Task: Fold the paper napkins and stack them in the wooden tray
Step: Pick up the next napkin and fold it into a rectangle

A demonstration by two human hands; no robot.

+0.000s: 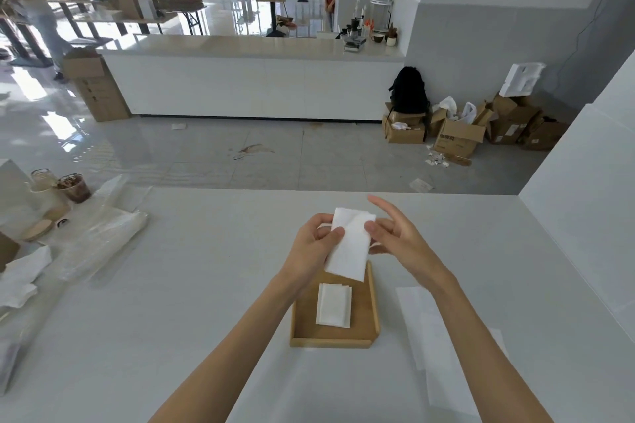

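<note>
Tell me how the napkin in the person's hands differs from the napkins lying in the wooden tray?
The held napkin is up in the air, tilted, pinched by the left hand and right hand; the stacked napkins lie flat in the wooden tray. The held napkin shows as one piece; the stacked napkins show several layered edges. Both are white, rectangular paper.

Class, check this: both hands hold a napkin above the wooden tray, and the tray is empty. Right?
Not quite. In the head view the wooden tray holds a stack of folded napkins. Both the left hand and the right hand do hold a napkin above it.
</note>
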